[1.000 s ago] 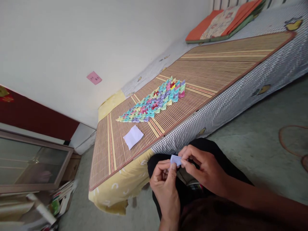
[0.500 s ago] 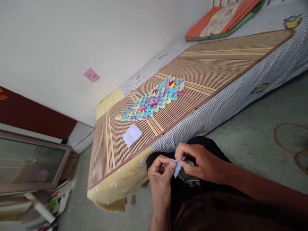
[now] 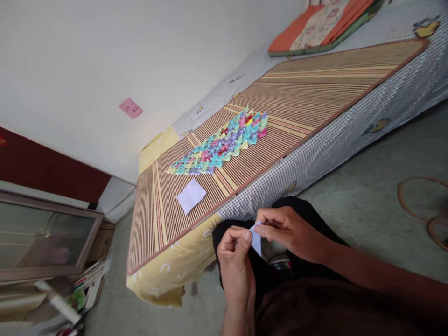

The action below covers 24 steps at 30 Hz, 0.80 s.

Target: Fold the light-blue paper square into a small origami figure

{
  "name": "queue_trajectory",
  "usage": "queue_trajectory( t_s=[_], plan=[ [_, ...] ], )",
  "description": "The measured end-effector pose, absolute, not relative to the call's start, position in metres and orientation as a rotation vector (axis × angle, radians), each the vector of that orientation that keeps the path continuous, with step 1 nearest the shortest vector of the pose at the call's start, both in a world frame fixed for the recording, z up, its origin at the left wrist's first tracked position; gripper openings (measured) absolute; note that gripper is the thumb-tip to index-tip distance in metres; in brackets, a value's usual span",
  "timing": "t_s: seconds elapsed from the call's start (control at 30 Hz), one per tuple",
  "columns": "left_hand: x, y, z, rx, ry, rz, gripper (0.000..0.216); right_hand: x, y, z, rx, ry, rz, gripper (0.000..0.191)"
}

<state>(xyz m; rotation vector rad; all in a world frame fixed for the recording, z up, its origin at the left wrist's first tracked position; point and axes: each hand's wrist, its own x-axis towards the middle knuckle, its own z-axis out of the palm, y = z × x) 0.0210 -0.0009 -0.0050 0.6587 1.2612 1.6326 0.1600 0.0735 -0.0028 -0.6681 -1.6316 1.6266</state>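
Observation:
Over my lap, my left hand (image 3: 235,261) and my right hand (image 3: 289,232) both pinch a small light-blue folded paper piece (image 3: 256,239), held upright between the fingertips. On the bamboo mat (image 3: 315,88) covering the bed lies a patch of several small folded paper pieces (image 3: 224,143) in blue, pink, purple and yellow, packed in rows. A white creased paper sheet (image 3: 191,195) rests flat on the mat, nearer to me than the coloured patch.
The bed has a checked sheet (image 3: 336,144) and a yellow cover (image 3: 168,275) at its near corner. An orange folded quilt (image 3: 322,25) sits at the far end. A pink note (image 3: 130,108) sticks on the wall. A glass-front cabinet (image 3: 45,238) and clutter stand at left.
The blue paper piece has turned from lying flat between my fingers to standing on edge. My hands shifted slightly; the view drifted a little.

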Motion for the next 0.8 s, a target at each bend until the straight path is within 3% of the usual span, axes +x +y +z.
queue_trajectory(
  t_s=[0.33, 0.57, 0.8],
  plan=[
    [0.017, -0.001, -0.003, 0.666, 1.193, 1.418, 0.024, 0.165, 0.082, -0.011, -0.575, -1.746, 1.595, 0.045],
    [0.017, 0.003, -0.005, 0.641, 1.331, 1.575, 0.027, 0.153, 0.077, -0.016, -0.657, -1.725, 1.725, 0.036],
    [0.014, 0.008, -0.013, 0.459, 1.218, 1.575, 0.031, 0.149, 0.068, -0.016, -0.689, -1.891, 1.593, 0.027]
  ],
)
